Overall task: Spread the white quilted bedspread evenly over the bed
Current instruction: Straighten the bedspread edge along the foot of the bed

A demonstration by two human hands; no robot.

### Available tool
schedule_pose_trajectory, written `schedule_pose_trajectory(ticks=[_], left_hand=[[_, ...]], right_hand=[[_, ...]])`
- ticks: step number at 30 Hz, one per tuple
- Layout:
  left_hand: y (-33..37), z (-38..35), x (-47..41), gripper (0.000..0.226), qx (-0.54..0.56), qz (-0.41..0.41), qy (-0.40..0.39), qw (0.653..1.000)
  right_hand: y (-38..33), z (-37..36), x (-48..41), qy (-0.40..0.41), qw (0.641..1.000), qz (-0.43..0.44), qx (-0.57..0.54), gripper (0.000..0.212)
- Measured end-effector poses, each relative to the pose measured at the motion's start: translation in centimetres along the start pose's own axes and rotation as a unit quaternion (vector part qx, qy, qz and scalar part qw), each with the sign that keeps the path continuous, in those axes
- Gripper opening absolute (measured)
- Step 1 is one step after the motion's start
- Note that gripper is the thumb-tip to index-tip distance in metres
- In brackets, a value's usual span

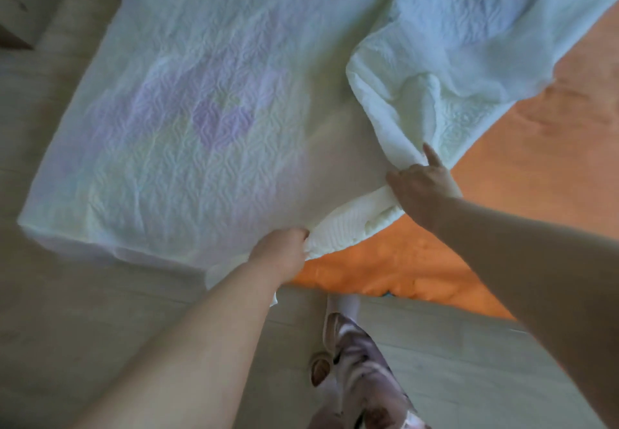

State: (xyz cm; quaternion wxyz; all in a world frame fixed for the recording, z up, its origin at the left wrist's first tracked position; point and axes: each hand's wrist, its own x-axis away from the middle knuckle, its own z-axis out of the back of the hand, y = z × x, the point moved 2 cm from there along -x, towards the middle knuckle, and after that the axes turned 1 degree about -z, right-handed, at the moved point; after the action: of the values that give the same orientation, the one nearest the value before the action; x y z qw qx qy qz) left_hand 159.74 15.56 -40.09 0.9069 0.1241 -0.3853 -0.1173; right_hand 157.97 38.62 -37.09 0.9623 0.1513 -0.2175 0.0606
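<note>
The white quilted bedspread (207, 100) lies flat over the left part of the bed and reaches its near left corner. On the right it is folded back in a loose fold (432, 70), leaving the orange sheet (522, 147) of the bed bare. My left hand (283, 254) is closed on the bunched near edge of the bedspread at the foot of the bed. My right hand (423, 187) grips the same bunched edge farther right, with its index finger sticking up against the fold.
Pale wood-look floor (100, 311) surrounds the bed on the left and near side. My leg in patterned trousers (361, 361) and a slipper (320, 370) stand on the floor just below the foot of the bed.
</note>
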Motion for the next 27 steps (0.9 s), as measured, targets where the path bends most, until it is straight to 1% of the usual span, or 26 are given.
schedule_pose_trajectory(ticks=[3,6,11,13,15,18,22,24,27], left_hand=[[1.1,-1.1,1.8,0.021,-0.037,-0.02,0.029,0.999],[2.2,-2.3,3.3,0.023,-0.084,-0.034,0.052,0.995],[3.1,-4.0,3.9,0.029,-0.12,-0.043,0.072,0.989],[3.4,-4.6,4.1,0.035,-0.126,-0.037,0.073,0.989],[3.7,-5.4,4.1,0.037,-0.131,-0.034,0.073,0.988],[3.6,-6.8,3.7,0.03,-0.129,-0.02,0.071,0.989],[3.1,-8.3,2.5,0.034,-0.143,-0.025,0.083,0.986],[3.0,-9.0,2.2,0.034,-0.141,-0.018,0.051,0.989],[2.3,-11.8,2.9,0.034,-0.14,-0.007,-0.065,0.988]], right_hand=[[0.1,-1.5,3.8,0.018,0.999,-0.031,-0.01,0.036],[0.0,-3.2,7.5,0.021,0.998,-0.055,-0.025,0.033],[-1.1,-6.3,12.5,-0.019,0.996,-0.072,-0.058,0.033],[-1.8,-7.5,14.0,-0.033,0.993,-0.083,-0.074,0.032],[-2.1,-8.3,14.8,-0.028,0.991,-0.095,-0.09,0.029],[-2.0,-9.5,15.1,-0.044,0.99,-0.094,-0.091,0.026],[-2.8,-11.8,15.0,-0.078,0.988,-0.078,-0.104,0.03],[-3.3,-13.2,15.1,-0.073,0.987,-0.075,-0.12,0.031],[-4.2,-14.6,16.1,-0.052,0.987,-0.061,-0.136,0.033]])
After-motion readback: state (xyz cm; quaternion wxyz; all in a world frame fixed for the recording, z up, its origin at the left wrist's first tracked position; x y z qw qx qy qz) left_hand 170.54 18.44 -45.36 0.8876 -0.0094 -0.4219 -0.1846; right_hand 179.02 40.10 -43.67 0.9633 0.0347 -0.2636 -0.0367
